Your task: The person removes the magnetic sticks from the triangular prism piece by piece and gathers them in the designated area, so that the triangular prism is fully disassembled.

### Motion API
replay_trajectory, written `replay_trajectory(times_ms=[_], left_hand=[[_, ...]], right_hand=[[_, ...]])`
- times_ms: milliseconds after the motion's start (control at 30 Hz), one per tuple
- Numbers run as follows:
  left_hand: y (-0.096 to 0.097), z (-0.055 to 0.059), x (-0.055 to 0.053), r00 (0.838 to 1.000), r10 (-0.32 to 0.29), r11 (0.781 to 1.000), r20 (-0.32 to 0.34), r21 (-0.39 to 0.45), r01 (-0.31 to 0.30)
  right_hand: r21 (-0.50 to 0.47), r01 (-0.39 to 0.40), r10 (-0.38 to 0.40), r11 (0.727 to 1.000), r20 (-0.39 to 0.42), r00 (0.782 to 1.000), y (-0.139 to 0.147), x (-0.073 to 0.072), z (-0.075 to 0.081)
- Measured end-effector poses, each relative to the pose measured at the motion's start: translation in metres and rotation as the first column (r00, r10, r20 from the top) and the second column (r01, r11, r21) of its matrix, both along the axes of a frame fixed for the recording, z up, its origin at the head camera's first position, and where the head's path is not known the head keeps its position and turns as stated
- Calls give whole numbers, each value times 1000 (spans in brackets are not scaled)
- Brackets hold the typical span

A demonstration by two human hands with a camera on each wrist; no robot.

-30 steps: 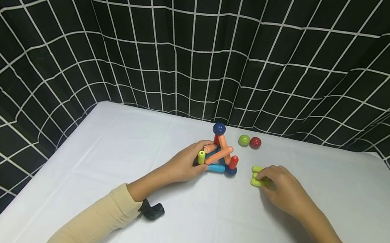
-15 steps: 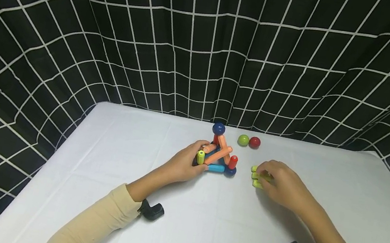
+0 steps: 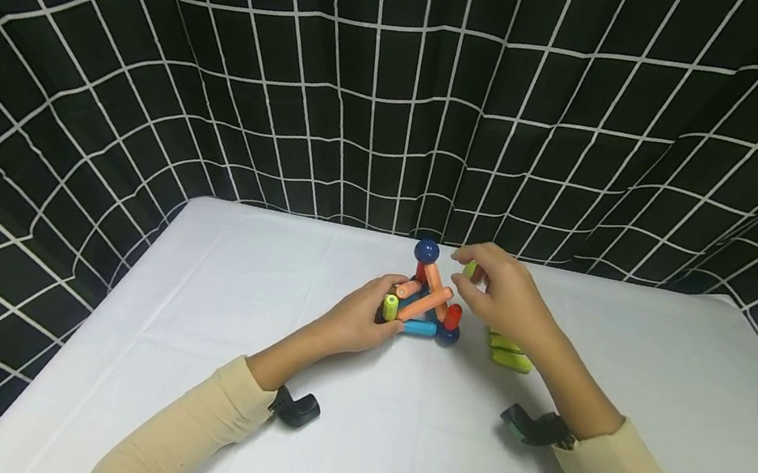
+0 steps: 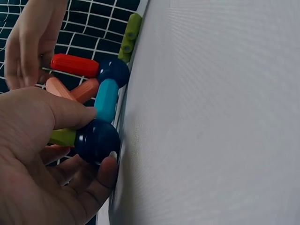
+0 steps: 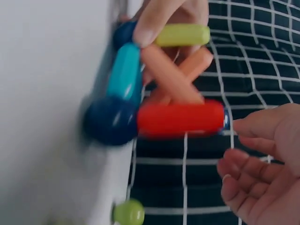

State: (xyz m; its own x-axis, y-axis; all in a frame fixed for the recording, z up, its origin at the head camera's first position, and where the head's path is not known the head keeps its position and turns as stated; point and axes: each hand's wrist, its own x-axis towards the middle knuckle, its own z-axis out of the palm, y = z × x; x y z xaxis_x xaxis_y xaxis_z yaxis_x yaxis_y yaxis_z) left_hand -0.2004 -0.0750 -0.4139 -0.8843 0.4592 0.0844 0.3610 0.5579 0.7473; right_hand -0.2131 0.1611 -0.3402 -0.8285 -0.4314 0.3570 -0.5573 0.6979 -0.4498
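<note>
Left hand [image 3: 361, 320]: here it is, locked on the frame [image 3: 426, 303] at the near-left corner, thumb and fingers pinching a navy ball [image 4: 97, 141], the thumb lying right across its joint with the blue rod [image 3: 418, 327].
Right hand [image 3: 506, 295]: up in the air on the frame's right, thumb and fingers spread, a clear gap between them.
Green ball [image 3: 470, 269]: peeking through that very gap; whether a finger touches it, I cannot tell.
Upright green rod [image 3: 390, 307]: rising from the pinched ball, between left thumb and fingers.
Blue rod: running rightward from the left thumb to the right corner ball [image 3: 448, 334].
Upright red rod [image 3: 453, 316]: standing on that right corner ball, well apart from the left fingers, below the right thumb in the head view.
Top ball [image 3: 426, 252]: beyond the left fingertips, perched on a second red rod, just left of the right index fingertip.
Orange rods [image 3: 408, 289]: slanting across the frame, starting just beside the left fingertips.
Loose green rods [image 3: 510, 360]: side by side on the table [image 3: 349, 436], nearer the person than the right fingers, the hand covering part of them.
</note>
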Motion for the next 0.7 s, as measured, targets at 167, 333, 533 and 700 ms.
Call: replay_trajectory(times_ms=[167, 333, 533, 700], left_hand=[[-1, 3, 0, 1000, -22, 999, -2, -26, 22], [2, 1, 0, 999, -46, 999, -1, -11, 46], [2, -1, -1, 1000, -24, 1000, -7, 0, 24], [-1, -1, -1, 1000, -18, 1000, -5, 5, 18]], right_hand=[[-44, 11, -8, 999, 80, 997, -25, -9, 1], [-19, 18, -15, 1000, 119, 993, -37, -20, 6], [-12, -7, 10, 1000, 250, 968, -40, -35, 13], [-44, -22, 34, 999, 298, 954, -35, -44, 12]])
